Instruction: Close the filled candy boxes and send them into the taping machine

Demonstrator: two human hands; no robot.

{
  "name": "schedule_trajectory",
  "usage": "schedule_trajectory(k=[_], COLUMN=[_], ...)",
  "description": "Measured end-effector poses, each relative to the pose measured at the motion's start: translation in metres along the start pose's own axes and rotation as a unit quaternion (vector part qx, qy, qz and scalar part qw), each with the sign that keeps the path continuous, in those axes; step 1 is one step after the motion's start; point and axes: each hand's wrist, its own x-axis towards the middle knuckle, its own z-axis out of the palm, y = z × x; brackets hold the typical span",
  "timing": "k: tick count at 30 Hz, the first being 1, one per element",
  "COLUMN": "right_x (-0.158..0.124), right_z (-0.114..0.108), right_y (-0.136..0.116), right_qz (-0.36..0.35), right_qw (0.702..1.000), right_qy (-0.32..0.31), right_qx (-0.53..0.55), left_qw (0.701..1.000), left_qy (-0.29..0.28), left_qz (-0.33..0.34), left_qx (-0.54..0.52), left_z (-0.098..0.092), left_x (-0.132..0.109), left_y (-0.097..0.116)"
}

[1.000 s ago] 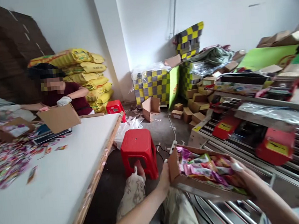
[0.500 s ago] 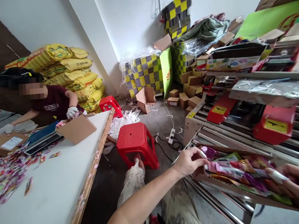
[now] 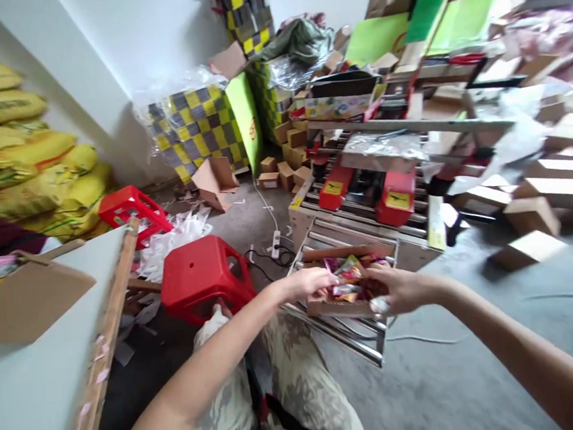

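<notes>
An open cardboard box [image 3: 347, 309] sits on the metal roller conveyor, filled with small shiny snack packets [image 3: 348, 278] in purple, pink, orange and green. My left hand [image 3: 311, 282] reaches in over its left end, fingers drawn together on the packets; just what they pinch is partly hidden. At the right end, my right hand [image 3: 392, 289] lies over the packets and the box rim, thumb and fingers apart. White covering shows on its thumb tip.
The roller conveyor [image 3: 369, 351] leads to a machine with red guards [image 3: 396, 199]. Left stand a red stool [image 3: 198, 269] and a white table [image 3: 36, 391] bearing a tilted carton [image 3: 28, 304]. Cartons [image 3: 533, 250] are strewn right; a power strip [image 3: 276, 244] lies on the floor.
The view has swung right, so the person at the table is mostly out of sight. The box appears farther along the view's centre, with both my hands still at it, closer together.
</notes>
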Motion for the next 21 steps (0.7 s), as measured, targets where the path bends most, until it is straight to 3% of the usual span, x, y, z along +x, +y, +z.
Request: schedule_trajectory(k=[2,3,5,7,10,11,13,16,19,21], right_x=[0.006,0.010,0.014,0.011,-0.005,-0.012,-0.020,-0.017,-0.006,0.000], right_z=[0.001,0.003,0.009,0.019,0.044,0.054,0.073,0.088,0.087,0.082], right_y=[0.004,0.006,0.006,0.005,0.002,0.001,-0.002,-0.010,-0.016,-0.013], right_qz=[-0.016,-0.010,0.015,0.042,0.053,0.034,-0.025,-0.061,-0.043,-0.067], right_qw=[0.996,0.994,0.990,0.982,0.948,0.929,0.911,0.937,0.951,0.953], right_qy=[-0.082,-0.078,-0.015,0.052,0.228,0.284,0.323,0.249,0.221,0.213], right_qx=[-0.043,-0.076,-0.137,-0.176,-0.216,-0.233,-0.256,-0.238,-0.214,-0.206], left_qw=[1.000,1.000,0.988,0.956,0.893,0.885,0.909,0.947,0.929,0.905], left_qy=[-0.005,0.029,0.151,0.286,0.430,0.441,0.399,0.315,0.354,0.397], left_qz=[0.002,0.005,0.006,0.018,0.006,0.000,0.009,0.044,0.039,0.044], left_qx=[-0.019,-0.005,0.028,0.065,0.137,0.147,0.119,0.056,0.101,0.145], left_z=[0.001,0.006,0.020,0.037,0.045,0.041,0.030,0.020,0.034,0.051], left_x=[-0.005,-0.007,-0.009,-0.008,-0.003,0.000,0.006,0.007,-0.003,-0.013], left_y=[-0.001,-0.002,-0.004,-0.008,-0.018,-0.022,-0.030,-0.040,-0.040,-0.036])
